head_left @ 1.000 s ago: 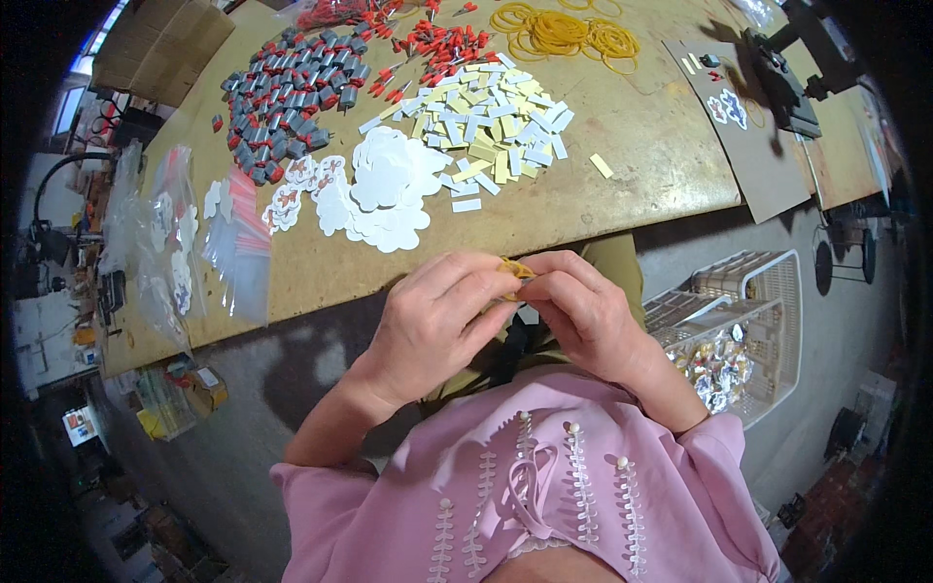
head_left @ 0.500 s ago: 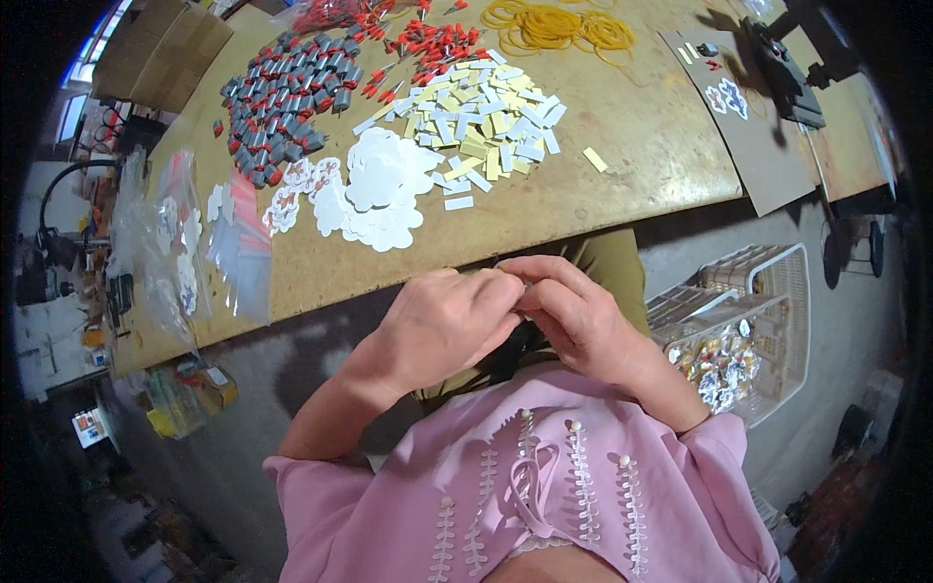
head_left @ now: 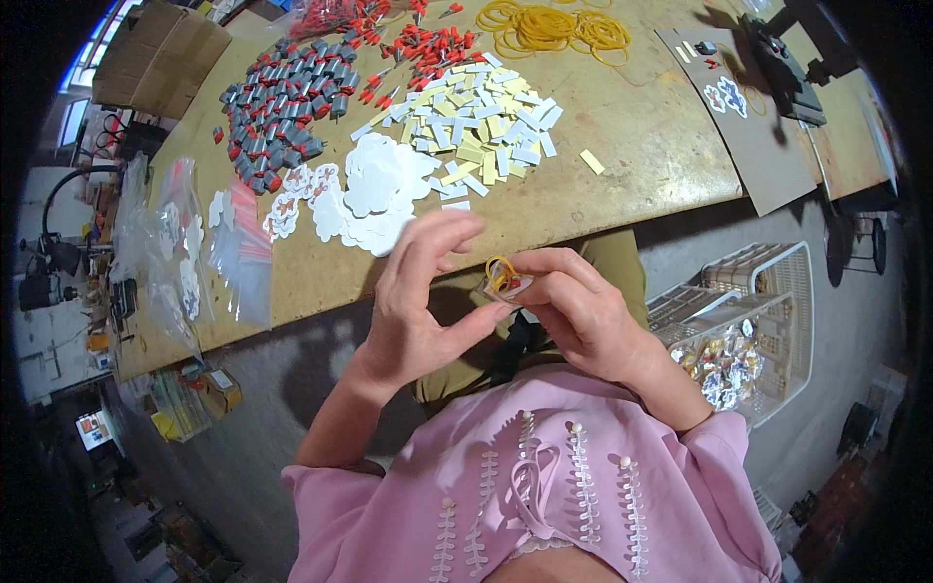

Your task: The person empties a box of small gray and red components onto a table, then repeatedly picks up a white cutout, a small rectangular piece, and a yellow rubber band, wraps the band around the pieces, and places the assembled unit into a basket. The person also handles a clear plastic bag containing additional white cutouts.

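Note:
In front of my lap, just off the table's near edge, my right hand pinches a small bundle between thumb and fingers. A coiled yellow rubber band, a bit of red and a pale edge show on it; its lower part is hidden by the fingers. Beside it, my left hand is open, fingers raised and spread apart. The left thumb tip reaches close to the bundle's lower edge; whether it touches, I cannot tell.
The table carries white scalloped cutouts, pale yellow and white strips, grey motors, red-capped parts, yellow rubber bands and plastic bags. On the floor at right stands a crate holding several finished-looking pieces.
Both hands were closed together over something hidden. My left hand has opened and drawn away leftward, and the bundle with the yellow rubber band now shows in my right.

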`<state>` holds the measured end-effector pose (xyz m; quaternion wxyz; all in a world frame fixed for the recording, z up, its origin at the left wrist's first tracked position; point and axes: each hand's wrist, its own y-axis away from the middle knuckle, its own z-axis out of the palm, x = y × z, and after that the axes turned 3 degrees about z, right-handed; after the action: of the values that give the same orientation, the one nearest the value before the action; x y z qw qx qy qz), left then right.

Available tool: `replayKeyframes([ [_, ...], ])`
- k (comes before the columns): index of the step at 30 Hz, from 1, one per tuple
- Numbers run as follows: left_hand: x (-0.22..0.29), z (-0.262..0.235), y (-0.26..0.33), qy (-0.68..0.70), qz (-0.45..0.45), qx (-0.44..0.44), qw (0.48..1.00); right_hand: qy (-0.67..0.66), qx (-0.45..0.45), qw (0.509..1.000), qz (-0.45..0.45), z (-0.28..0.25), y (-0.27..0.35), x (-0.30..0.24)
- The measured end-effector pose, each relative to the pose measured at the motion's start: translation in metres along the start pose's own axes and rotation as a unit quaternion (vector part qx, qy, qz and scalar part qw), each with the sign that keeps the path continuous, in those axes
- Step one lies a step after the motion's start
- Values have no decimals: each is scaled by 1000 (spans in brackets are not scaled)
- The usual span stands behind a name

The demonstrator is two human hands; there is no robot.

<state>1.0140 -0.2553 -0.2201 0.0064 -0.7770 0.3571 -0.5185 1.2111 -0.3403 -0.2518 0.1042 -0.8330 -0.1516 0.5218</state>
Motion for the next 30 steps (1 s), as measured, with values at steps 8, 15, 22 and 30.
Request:
replayKeyframes([
  [8, -12, -2, 19, -226, 152, -73, 959, -16, -15, 1000, 7, 1, -4, -1],
  [15, -14, -8, 7, -191, 145, -151, 959, -32, -45, 998, 15, 7, -3, 0],
  [22, -8, -11, 1, -134, 107, -182, 968, -47, -42, 998, 23, 1, -8, -4],
  [30, -12, -11, 2, -104, 108, -148, 978, -43, -34, 998, 33, -2, -12, -9],
])
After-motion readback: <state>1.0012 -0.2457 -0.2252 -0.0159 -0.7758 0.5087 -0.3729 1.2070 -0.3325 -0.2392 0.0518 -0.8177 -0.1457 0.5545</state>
